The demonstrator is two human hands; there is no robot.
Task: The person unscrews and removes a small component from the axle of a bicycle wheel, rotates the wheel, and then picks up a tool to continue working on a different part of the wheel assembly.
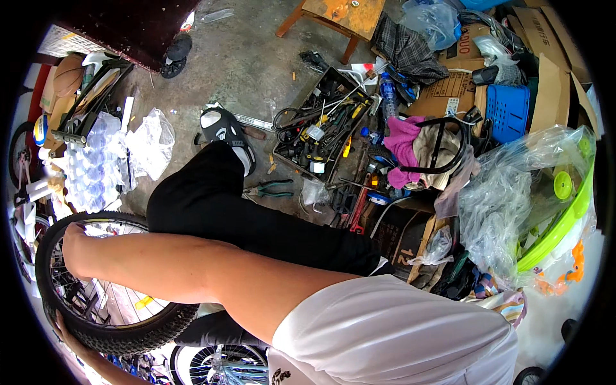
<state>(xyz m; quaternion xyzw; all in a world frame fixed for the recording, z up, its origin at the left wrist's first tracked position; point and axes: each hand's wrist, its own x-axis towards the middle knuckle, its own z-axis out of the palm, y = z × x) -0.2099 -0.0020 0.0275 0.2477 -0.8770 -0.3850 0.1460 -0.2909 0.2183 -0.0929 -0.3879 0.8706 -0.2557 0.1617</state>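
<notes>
A bicycle wheel (128, 343) with a black knobby tyre and a yellow spoke reflector (144, 302) stands tilted at the far left. My bare right arm reaches across to it. My right hand (75, 251) grips the upper left of the rim, with its fingers mostly hidden. Low on the outer side of the tyre, my left hand (69, 335) holds the wheel from below, partly cut off by the dark picture edge. My leg in black trousers (199, 192) is bent beside the wheel, with a strapped black sandal (224, 131) on the foot.
A tray of tools (321, 122) lies on the concrete floor, with green-handled pliers (273, 189) nearby. Cardboard boxes (443, 90), a blue basket (507, 109) and plastic wrap (497, 218) crowd the right. Another spoked wheel (221, 366) is below; a wooden stool (343, 19) stands at the back.
</notes>
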